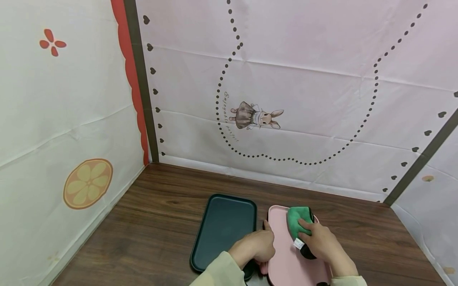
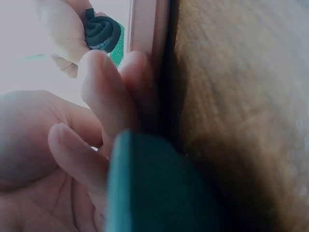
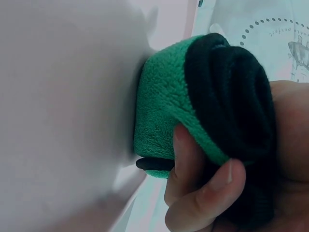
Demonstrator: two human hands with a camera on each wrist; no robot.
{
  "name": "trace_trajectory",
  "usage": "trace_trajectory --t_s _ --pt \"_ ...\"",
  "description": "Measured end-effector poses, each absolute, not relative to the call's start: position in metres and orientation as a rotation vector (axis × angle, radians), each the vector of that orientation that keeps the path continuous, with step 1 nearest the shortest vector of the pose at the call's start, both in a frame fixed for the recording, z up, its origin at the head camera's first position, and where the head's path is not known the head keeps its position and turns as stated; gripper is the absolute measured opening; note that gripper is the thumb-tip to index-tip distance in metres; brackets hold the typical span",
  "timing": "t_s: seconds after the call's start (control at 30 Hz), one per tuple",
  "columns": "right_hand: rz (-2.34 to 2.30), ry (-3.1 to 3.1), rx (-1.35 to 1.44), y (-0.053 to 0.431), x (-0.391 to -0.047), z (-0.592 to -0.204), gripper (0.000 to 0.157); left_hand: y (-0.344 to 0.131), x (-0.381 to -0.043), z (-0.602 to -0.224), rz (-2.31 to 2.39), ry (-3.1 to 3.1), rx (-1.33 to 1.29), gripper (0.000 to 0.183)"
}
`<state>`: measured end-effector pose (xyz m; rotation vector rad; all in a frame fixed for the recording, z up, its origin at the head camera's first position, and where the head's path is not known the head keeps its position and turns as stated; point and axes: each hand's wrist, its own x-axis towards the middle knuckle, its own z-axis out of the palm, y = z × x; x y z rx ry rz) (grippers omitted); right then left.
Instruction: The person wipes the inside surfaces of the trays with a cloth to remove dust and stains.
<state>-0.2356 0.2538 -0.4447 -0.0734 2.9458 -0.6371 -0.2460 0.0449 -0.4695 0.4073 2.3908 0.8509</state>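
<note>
A pink tray (image 1: pixel 280 254) lies on the table with its far end away from me. My left hand (image 1: pixel 259 244) grips its left rim, fingertips at the edge, with one finger reaching forward along the side. My right hand (image 1: pixel 323 240) holds a bunched green cloth (image 1: pixel 297 219) with black edging and a white label against the tray's upper face. In the right wrist view the cloth (image 3: pixel 161 101) is folded over in thick layers, and curled fingers pinch it. The left wrist view shows the fingers right at the pink rim (image 2: pixel 142 29).
A dark green tray (image 1: pixel 229 226) lies just left of the pink one, its right side close to my left wrist. Both stand on a brown wood-grain table (image 1: pixel 154 222). Printed sheets (image 1: pixel 186 119) wall off the back and both sides.
</note>
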Motion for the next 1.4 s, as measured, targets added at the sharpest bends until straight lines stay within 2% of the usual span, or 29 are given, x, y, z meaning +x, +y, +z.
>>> trace_trajectory --t_s 1.4 --pt "-0.716 2.84 -0.122 0.276 -0.231 -0.44 0.052 0.044 -0.245 -0.467 0.879 2.381 0.367 0.081"
